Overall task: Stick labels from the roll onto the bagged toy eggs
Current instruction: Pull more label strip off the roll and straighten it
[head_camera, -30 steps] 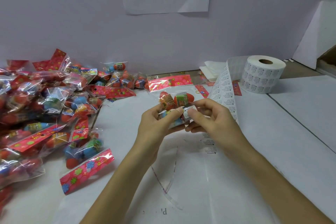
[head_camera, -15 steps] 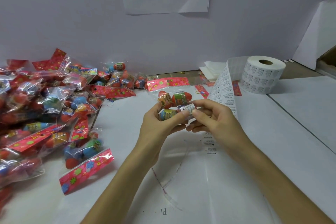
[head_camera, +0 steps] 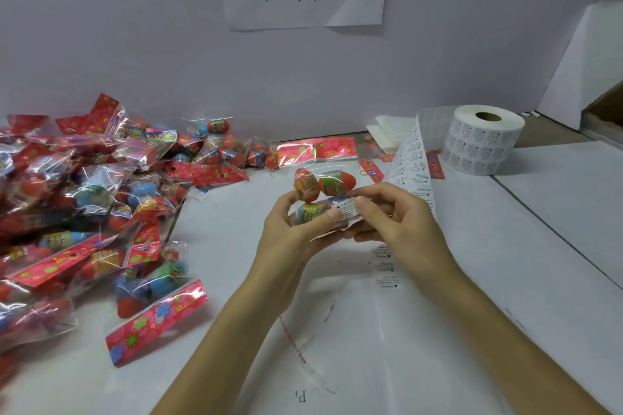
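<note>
- Lying well to the left of the left hand, the pile of bagged eggs could slide closer.
- The label roll, beyond the right hand, may tip if its strip is tugged.
- Both hands grip one bag between them; I think the smooth film could slip.
- The label under the thumbs may wrinkle from uneven pressing.
</note>
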A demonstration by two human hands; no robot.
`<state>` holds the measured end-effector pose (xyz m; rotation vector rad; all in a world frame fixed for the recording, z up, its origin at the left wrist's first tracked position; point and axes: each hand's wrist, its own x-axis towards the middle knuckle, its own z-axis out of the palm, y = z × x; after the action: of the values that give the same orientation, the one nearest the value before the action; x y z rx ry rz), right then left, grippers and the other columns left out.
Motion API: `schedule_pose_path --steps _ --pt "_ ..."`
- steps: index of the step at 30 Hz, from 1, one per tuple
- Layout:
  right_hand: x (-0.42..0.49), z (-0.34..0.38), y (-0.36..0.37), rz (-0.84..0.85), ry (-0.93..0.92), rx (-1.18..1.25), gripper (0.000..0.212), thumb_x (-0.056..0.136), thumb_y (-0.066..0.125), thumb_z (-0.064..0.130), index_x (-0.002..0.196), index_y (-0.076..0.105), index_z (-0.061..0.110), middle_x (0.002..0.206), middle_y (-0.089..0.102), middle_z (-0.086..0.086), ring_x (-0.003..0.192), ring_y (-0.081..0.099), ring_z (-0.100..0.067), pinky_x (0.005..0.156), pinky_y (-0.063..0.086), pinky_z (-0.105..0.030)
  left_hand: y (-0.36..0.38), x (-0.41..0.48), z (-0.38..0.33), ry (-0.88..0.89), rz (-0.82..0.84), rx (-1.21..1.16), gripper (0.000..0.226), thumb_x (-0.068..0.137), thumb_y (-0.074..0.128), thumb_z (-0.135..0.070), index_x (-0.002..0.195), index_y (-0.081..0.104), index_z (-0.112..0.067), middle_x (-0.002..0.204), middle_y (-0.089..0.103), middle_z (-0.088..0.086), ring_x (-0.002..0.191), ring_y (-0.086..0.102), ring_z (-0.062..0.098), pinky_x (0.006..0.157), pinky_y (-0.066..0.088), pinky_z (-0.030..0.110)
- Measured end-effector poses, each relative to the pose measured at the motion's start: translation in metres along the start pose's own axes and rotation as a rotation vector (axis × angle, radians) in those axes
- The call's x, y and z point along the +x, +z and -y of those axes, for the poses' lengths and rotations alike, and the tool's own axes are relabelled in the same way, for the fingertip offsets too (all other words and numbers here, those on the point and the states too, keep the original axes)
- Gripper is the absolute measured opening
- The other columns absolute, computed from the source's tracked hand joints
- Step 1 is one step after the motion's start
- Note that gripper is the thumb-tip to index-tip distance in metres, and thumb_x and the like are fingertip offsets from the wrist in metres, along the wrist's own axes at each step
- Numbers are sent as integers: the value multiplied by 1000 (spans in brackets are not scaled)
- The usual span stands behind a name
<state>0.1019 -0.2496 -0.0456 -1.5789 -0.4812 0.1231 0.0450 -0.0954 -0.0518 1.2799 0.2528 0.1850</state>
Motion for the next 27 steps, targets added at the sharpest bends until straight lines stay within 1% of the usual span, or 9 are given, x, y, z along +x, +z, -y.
schedule_pose_path --steps 4,6,8,11,14,17,19,22,27 --pt "-5 -3 4 -42 -141 -230 22 95 70 22 117 67 26 107 70 12 88 72 -7 74 58 -22 6 -3 3 202 -282 375 65 83 82 -33 137 46 -28 130 58 -11 108 63 7 86 57 27" --pt "-9 -4 8 60 -200 -319 35 97 68 24 131 61 32 121 59 14 101 66 -1 76 54 -16 5 -3 2 173 -219 282 60 87 82 -30 137 50 -26 132 61 -8 113 65 12 93 58 32" --pt "-12 -4 11 150 -236 -362 40 99 63 27 138 57 36 124 52 13 108 61 -2 80 54 -18 3 -3 -3 66 -81 -2 50 84 77 -23 131 60 -18 123 71 3 110 71 20 99 58 43" --pt "-13 0 10 220 -256 -385 39 95 57 29 133 64 32 120 53 14 108 60 -7 81 53 -22 -1 -4 -6 27 33 -317 40 87 66 -24 121 67 -3 113 73 14 103 72 26 105 54 50" --pt "-13 3 8 199 -263 -320 32 95 57 20 122 72 31 112 65 16 99 67 -11 79 54 -23 -1 -1 -7 53 -28 -198 53 91 71 -33 134 61 -3 125 70 18 114 70 31 98 59 44" --pt "-9 3 4 -21 -243 -228 21 97 66 13 107 75 29 98 71 13 87 68 -10 74 54 -21 -1 0 -8 9 -94 -71 62 81 71 -38 134 62 -7 117 70 12 108 72 28 81 63 32" --pt "-5 3 -1 -139 -188 -215 19 94 70 19 110 71 28 99 69 11 90 65 -8 72 53 -18 -2 1 -8 -9 -61 -31 50 85 71 -35 128 67 -9 113 72 11 105 72 27 76 62 29" --pt "1 6 -5 -82 6 -140 25 93 65 37 117 66 30 104 68 9 93 65 -7 70 53 -17 -1 -2 -8 9 8 24 44 81 72 -36 118 72 -14 108 76 9 101 75 30 75 64 34" --pt "1 3 -3 -73 39 -41 13 91 72 29 100 76 20 90 76 1 83 72 -14 64 56 -22 2 -3 -6 35 48 146 20 97 67 -28 108 76 -14 102 78 8 97 76 26 76 64 39"
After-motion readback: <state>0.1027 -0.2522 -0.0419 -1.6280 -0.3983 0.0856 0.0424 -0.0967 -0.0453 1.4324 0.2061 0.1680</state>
